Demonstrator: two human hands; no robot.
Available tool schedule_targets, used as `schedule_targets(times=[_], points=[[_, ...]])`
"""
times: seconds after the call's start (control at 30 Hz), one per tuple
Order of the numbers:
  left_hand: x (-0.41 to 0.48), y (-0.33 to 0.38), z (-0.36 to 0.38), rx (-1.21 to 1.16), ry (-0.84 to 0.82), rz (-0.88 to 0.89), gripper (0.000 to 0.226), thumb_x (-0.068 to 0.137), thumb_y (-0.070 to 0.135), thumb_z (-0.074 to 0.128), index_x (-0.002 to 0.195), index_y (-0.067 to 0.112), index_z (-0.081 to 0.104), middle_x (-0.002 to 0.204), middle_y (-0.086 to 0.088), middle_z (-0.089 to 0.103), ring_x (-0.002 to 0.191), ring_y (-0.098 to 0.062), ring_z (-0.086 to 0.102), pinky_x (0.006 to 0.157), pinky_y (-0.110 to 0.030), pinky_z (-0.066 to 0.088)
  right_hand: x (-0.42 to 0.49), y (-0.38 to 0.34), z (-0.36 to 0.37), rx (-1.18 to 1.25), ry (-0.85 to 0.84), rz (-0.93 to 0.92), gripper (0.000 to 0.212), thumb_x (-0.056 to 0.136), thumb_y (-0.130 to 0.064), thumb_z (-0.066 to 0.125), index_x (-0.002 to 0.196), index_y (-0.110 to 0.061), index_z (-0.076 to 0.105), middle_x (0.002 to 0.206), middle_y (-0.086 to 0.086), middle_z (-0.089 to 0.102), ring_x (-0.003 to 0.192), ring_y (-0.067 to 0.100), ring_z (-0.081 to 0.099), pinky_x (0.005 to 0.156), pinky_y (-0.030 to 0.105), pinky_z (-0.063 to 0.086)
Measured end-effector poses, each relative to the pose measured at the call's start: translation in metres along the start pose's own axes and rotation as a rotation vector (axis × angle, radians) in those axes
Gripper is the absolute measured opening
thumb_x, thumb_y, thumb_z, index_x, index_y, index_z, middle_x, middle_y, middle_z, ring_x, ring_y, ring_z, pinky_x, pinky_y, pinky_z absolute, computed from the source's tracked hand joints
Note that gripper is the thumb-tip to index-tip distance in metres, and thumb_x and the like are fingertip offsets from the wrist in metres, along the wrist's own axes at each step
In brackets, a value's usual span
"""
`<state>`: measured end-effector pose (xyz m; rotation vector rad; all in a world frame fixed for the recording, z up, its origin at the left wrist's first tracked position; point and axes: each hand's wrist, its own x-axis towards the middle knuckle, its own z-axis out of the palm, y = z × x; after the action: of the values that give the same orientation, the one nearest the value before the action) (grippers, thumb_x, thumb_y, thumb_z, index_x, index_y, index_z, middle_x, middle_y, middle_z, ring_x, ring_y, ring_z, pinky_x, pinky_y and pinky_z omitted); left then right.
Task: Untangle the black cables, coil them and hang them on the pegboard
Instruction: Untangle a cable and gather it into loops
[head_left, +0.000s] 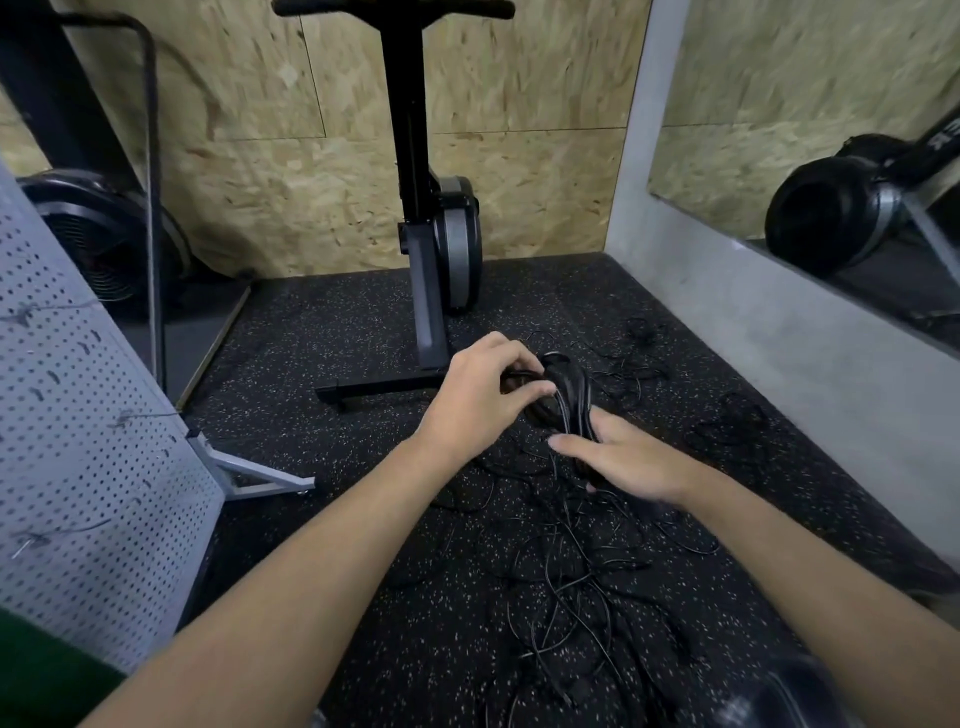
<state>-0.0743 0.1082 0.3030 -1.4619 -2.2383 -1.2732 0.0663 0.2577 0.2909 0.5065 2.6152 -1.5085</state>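
Observation:
A bundle of coiled black cable (569, 395) hangs between both hands above the speckled floor. My left hand (480, 395) pinches a loop at the coil's upper left with fingers and thumb. My right hand (626, 460) grips the lower part of the coil, fingers wrapped round it. Below the hands a tangle of loose black cables (571, 582) lies spread over the floor, and strands run up from it to the bundle. The grey pegboard (88, 452) stands tilted at the left on a metal foot, with black hooks on it.
A black exercise machine (436, 244) stands on its base just beyond the hands. More small cable heaps (727, 421) lie at the right by the grey wall (779, 332). A fan-wheel machine (104, 244) sits at the back left. A mirror is at the far right.

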Motion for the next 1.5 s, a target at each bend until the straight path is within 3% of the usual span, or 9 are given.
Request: schedule_targets(times=[0.23, 0.37, 0.47, 0.53, 0.67, 0.77, 1.0, 1.23, 1.5], points=[[-0.003, -0.01, 0.007, 0.063, 0.032, -0.016, 0.033, 0.084, 0.038, 0.085, 0.105, 0.018, 0.07, 0.1, 0.008, 0.06, 0.094, -0.006, 0.058, 0.086, -0.018, 0.048, 0.009, 0.009, 0.009, 0.085, -0.035, 0.005, 0.014, 0.11, -0.02, 0.046, 0.104, -0.014, 0.057, 0.096, 0.004, 0.063, 0.082, 0.013, 0.062, 0.068, 0.032, 0.053], [-0.007, -0.018, 0.002, -0.158, 0.047, -0.247, 0.024, 0.099, 0.038, 0.068, 0.118, 0.023, 0.068, 0.111, 0.012, 0.065, 0.103, 0.002, 0.06, 0.088, -0.014, 0.044, 0.008, 0.009, 0.002, 0.246, 0.026, -0.014, 0.016, 0.11, -0.014, 0.045, 0.113, -0.004, 0.058, 0.093, 0.006, 0.062, 0.079, 0.015, 0.06, 0.064, 0.031, 0.051], [-0.017, -0.044, 0.007, -0.2, -0.181, -0.425, 0.021, 0.104, 0.022, 0.061, 0.123, 0.028, 0.069, 0.119, 0.015, 0.07, 0.112, 0.003, 0.062, 0.102, -0.023, 0.048, 0.007, 0.013, -0.006, 0.281, 0.071, -0.048, 0.024, 0.11, -0.014, 0.047, 0.122, 0.003, 0.057, 0.096, 0.007, 0.064, 0.081, 0.016, 0.062, 0.07, 0.032, 0.053], [-0.027, -0.054, 0.015, -0.19, -0.342, -0.478, 0.023, 0.102, 0.015, 0.062, 0.117, 0.031, 0.07, 0.115, 0.012, 0.073, 0.109, -0.004, 0.066, 0.101, -0.026, 0.051, 0.006, 0.015, -0.009, 0.281, 0.068, -0.082, 0.023, 0.109, -0.015, 0.049, 0.122, 0.002, 0.06, 0.097, 0.007, 0.066, 0.085, 0.017, 0.064, 0.076, 0.036, 0.054], [-0.038, -0.057, 0.027, -0.114, -0.382, -0.527, 0.014, 0.104, 0.028, 0.064, 0.104, 0.026, 0.078, 0.087, 0.0, 0.074, 0.066, -0.006, 0.056, 0.059, -0.018, 0.045, 0.005, 0.015, -0.009, 0.255, 0.078, -0.163, 0.015, 0.107, -0.016, 0.054, 0.115, -0.014, 0.066, 0.1, 0.001, 0.072, 0.092, 0.015, 0.069, 0.084, 0.034, 0.056], [-0.035, -0.053, 0.027, -0.313, -0.29, -0.591, 0.015, 0.102, 0.024, 0.067, 0.108, 0.015, 0.077, 0.093, -0.001, 0.079, 0.082, -0.014, 0.074, 0.083, -0.03, 0.061, 0.006, 0.016, -0.01, 0.267, 0.172, -0.194, 0.019, 0.106, -0.016, 0.056, 0.121, -0.023, 0.068, 0.103, 0.001, 0.074, 0.1, 0.017, 0.071, 0.092, 0.037, 0.057], [-0.018, -0.013, 0.023, -0.655, -0.234, -0.57, 0.025, 0.109, 0.019, 0.054, 0.133, 0.013, 0.052, 0.087, -0.022, 0.077, 0.081, -0.037, 0.078, 0.076, -0.043, 0.065, 0.011, 0.026, -0.017, 0.25, 0.317, -0.167, 0.015, 0.106, -0.017, 0.056, 0.111, -0.015, 0.071, 0.106, 0.003, 0.077, 0.105, 0.018, 0.072, 0.103, 0.047, 0.055], [-0.011, 0.005, 0.03, -0.754, -0.32, -0.645, 0.04, 0.116, 0.022, 0.028, 0.155, 0.021, 0.035, 0.091, -0.024, 0.077, 0.087, -0.038, 0.078, 0.086, -0.05, 0.064, 0.008, 0.019, -0.004, 0.07, 0.219, -0.219, 0.024, 0.104, -0.02, 0.062, 0.116, -0.041, 0.065, 0.117, -0.016, 0.072, 0.113, -0.006, 0.063, 0.099, 0.019, 0.045], [-0.008, 0.004, 0.03, -0.716, -0.42, -0.738, 0.064, 0.115, 0.021, 0.031, 0.165, 0.028, -0.008, 0.094, -0.026, 0.077, 0.088, -0.037, 0.078, 0.073, -0.038, 0.065, 0.01, 0.019, 0.003, -0.006, 0.18, -0.201, 0.022, 0.103, -0.019, 0.064, 0.124, -0.023, 0.068, 0.116, -0.012, 0.073, 0.112, 0.001, 0.065, 0.104, 0.03, 0.048]])
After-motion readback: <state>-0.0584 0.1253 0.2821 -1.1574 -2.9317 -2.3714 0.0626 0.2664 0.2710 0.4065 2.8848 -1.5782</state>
